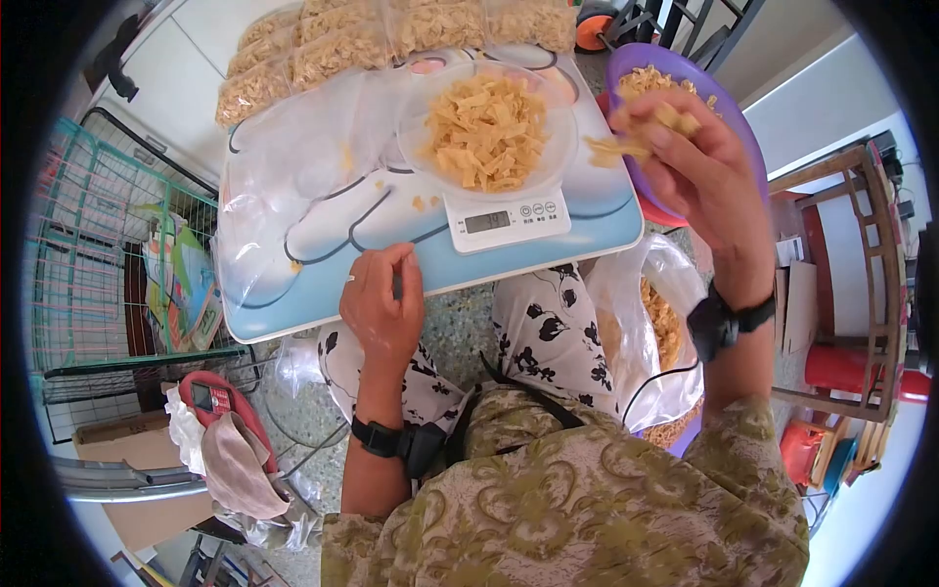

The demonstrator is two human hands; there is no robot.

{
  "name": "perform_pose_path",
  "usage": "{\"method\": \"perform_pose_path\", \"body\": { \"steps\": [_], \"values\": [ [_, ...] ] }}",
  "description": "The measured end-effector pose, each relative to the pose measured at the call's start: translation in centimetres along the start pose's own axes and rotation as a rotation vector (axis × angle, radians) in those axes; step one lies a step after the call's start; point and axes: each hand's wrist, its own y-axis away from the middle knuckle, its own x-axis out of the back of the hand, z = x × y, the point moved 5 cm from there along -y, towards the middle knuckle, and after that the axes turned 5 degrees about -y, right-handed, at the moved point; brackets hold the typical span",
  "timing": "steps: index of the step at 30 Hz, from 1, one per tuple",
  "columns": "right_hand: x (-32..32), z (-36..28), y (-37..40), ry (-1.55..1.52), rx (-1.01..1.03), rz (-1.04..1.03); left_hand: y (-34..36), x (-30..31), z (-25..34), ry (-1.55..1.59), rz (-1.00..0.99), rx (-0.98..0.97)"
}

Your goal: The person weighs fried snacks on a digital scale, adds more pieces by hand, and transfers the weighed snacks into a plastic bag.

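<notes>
Weighing-out step, by my read. Right hand (699,171) has its grip pinched on a few fried strips (626,147), between the purple bowl (626,61) and the clear bowl (411,147). The clear bowl is heaped with strips and sits on the digital scale (504,220). Left hand (381,303) is curled closed, apparently empty, resting on the surface (284,289). Next calls for a small release, eye on the display. Filled bags (333,49) lie behind.

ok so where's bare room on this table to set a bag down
Bare tabletop shows in the near strip between the left hand and the scale, and at the near right corner beside the scale. Empty clear bags cover the left half, filled bags line the far edge, and the bowl of chips sits on the scale.
</notes>
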Motion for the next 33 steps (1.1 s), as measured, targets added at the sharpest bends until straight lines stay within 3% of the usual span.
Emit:
{"method": "perform_pose_path", "body": {
  "steps": [1,3,6,10,12,15,19,22,24,28,30,33],
  "values": [
    [-0.2,0.2,-1.2,0.001,0.001,-0.003,0.0,0.0,0.0,0.006,-0.008,0.011],
    [-1.6,1.0,-3.4,0.223,0.023,-0.242,0.0,-0.1,-0.1,0.012,-0.016,0.023],
    [-3.2,1.6,-5.0,0.477,-0.077,-0.291,0.0,0.0,-0.1,0.020,-0.019,0.035],
    [-4.1,2.2,-5.6,0.701,0.040,-0.252,-0.2,0.2,0.1,0.026,-0.007,0.011],
    [-3.5,1.8,-5.6,0.885,0.209,-0.166,-0.1,0.1,0.1,0.020,-0.011,0.012],
    [-2.3,2.2,-5.9,1.002,0.211,-0.157,-0.1,0.1,0.1,0.040,0.017,0.000],
    [-2.1,1.8,-5.6,1.027,0.274,-0.155,-0.1,0.0,0.0,0.032,0.014,-0.006],
    [-2.1,1.7,-5.3,0.796,0.192,-0.119,-0.1,0.1,0.1,0.023,0.015,-0.006],
    [-2.1,1.1,-5.1,0.818,0.317,-0.045,-0.1,0.1,0.1,0.022,0.016,-0.009],
    [-0.7,1.8,-4.2,0.758,0.251,0.041,-0.1,0.0,0.0,0.021,0.012,-0.004],
    [0.4,2.3,-2.5,0.597,0.285,0.235,0.0,-0.1,-0.1,0.026,0.012,-0.001],
    [1.7,5.4,1.3,0.609,0.274,0.269,-0.1,0.0,0.0,0.046,0.013,0.002]
  ]
}}
